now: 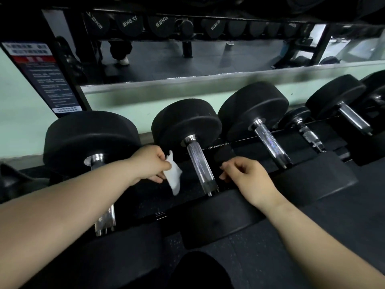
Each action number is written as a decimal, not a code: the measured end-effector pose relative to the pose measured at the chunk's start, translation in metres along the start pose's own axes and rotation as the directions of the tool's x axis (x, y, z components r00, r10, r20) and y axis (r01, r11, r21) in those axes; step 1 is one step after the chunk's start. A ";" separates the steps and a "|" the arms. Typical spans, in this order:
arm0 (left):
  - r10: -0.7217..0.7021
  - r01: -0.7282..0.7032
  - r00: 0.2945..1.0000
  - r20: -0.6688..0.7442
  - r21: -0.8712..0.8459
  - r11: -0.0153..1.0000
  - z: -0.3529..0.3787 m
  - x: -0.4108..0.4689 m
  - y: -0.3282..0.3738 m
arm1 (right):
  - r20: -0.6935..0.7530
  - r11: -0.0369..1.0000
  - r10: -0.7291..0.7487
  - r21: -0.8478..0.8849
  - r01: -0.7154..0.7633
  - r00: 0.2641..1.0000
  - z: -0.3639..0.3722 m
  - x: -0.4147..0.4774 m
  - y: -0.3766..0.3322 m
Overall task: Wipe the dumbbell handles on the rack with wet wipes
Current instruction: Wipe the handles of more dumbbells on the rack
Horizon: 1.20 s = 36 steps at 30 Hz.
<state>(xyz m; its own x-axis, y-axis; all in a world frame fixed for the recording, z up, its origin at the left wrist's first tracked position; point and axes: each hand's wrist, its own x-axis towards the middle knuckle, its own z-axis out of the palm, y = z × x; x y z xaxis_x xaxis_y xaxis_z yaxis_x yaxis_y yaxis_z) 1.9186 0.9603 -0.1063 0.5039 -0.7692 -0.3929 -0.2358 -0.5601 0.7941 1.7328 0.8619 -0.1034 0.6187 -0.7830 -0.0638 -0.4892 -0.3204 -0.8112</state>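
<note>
Head view: two bare forearms reach in over the rack (277, 136). Left forearm crosses the leftmost handle (105, 216). Left hand (151, 163) pinches a white wipe (174, 177), which hangs just left of the second handle (201, 166); contact not clear. Right hand (245, 174) has loosely curled fingers, holds nothing, fingertips just right of that same handle. Third handle (271, 143) lies further right, bare. Beyond: black dumbbell heads, pale green wall (25, 126), a mirror (208, 57), and a dark sign (44, 78) on the left.
</note>
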 end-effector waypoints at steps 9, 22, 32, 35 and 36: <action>0.050 -0.073 0.994 -0.098 -0.252 0.965 0.028 0.032 -0.005 | -0.015 0.997 0.045 -0.062 -0.046 0.999 -0.001 0.000 -0.004; 0.418 -0.424 0.902 -0.103 -0.042 0.905 0.062 0.023 -0.010 | -0.007 0.996 0.049 -0.080 -0.049 0.999 -0.001 0.000 -0.004; 0.360 -0.376 0.918 -0.169 -0.072 0.924 0.054 0.032 -0.010 | -0.015 0.995 0.039 -0.094 -0.041 0.999 0.000 0.000 -0.003; 0.431 -0.432 0.902 0.029 0.076 0.899 0.060 0.018 -0.017 | -0.013 0.994 0.035 -0.101 -0.036 0.999 -0.001 -0.001 -0.005; 0.438 -0.440 0.898 0.046 0.104 0.892 0.062 0.016 -0.018 | -0.014 0.995 0.037 -0.096 -0.038 0.999 -0.001 -0.001 -0.006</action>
<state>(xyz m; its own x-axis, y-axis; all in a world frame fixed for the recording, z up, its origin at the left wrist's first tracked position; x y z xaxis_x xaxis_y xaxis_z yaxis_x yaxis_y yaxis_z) 1.8800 0.9388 -0.1554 0.3106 -0.9502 -0.0266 -0.5189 -0.1929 0.8328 1.7345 0.8638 -0.0978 0.5918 -0.8016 -0.0856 -0.5690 -0.3401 -0.7487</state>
